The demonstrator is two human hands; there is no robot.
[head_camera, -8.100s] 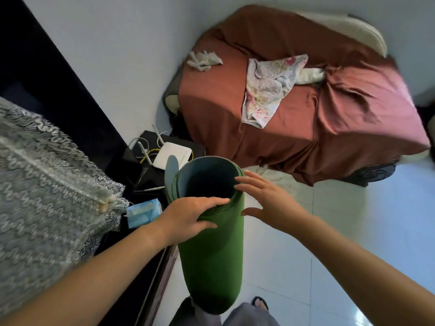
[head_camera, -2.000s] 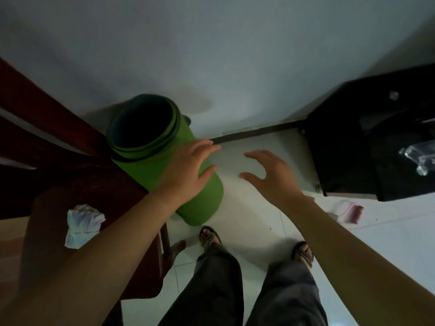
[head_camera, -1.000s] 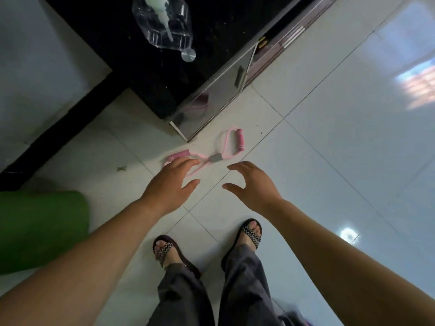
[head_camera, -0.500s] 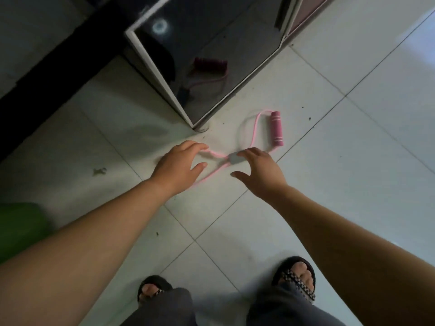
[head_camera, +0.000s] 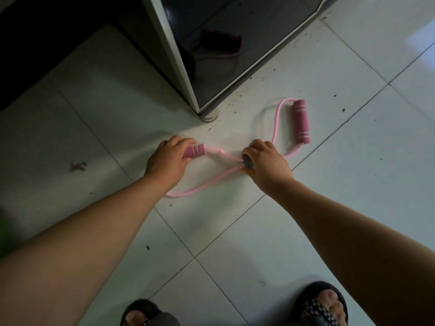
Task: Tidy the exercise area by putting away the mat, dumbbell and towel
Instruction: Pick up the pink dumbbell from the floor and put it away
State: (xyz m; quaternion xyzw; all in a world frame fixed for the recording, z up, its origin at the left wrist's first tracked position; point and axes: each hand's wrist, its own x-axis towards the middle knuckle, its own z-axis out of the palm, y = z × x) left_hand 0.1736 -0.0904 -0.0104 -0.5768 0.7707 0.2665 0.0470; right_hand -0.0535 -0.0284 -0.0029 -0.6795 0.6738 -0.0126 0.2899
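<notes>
Feet come nearest, two of them at the bottom edge, each in a dark sandal: the left sandal (head_camera: 141, 311) is cut off by the frame and the right sandal (head_camera: 320, 304) shows a checked strap. Two bare forearms reach up from the lower corners over the pale tiled floor (head_camera: 353, 196). At the far left edge sits one blurred green sliver (head_camera: 2, 231), too little of it in view to tell what it is. One small crumpled scrap (head_camera: 78, 166) lies on the tiles left of centre. At mid-frame both hands are on one pink exercise band (head_camera: 219, 152), which lies on the floor in two loops. The left hand (head_camera: 164, 161) is curled around one pink foam handle (head_camera: 195, 150), whose striped end sticks out past the fingers. The right hand (head_camera: 268, 163) grasps the single grey centre piece (head_camera: 247, 163) where the loops cross. Further right, the second foam handle (head_camera: 301, 122) lies free on the tile, apart from both hands. Dark specks are scattered on the floor just beyond it. Past the band, in the upper middle of the frame, stands one dark glossy cabinet (head_camera: 235, 74) with a pale edge, its corner resting on one metal foot (head_camera: 208, 116). Its shiny panel mirrors a handle.
</notes>
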